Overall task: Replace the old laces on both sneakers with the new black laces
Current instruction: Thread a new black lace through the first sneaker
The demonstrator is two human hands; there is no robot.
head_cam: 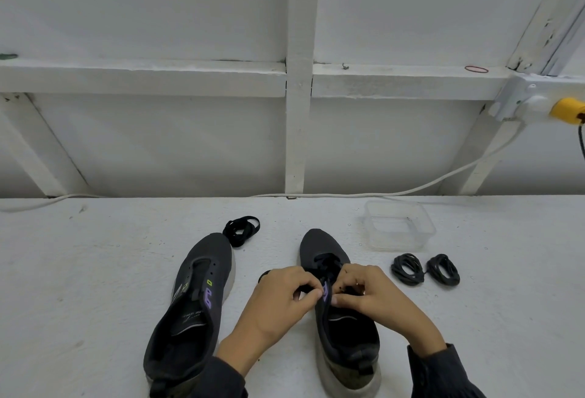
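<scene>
we see both hands over right sneaker (329, 249), fingers curled. left hand (285, 298) pinches black lace (326, 263) beside purple tongue tag (326, 290); right hand (370, 294) pinches same lace on other side. left sneaker (205, 258) beside it, unlaced. loose black lace pile (241, 230) touching its toe. two coiled black lace bundles (407, 269) right of shoes, near clear plastic container (425, 230). all on white table (95, 271).
</scene>
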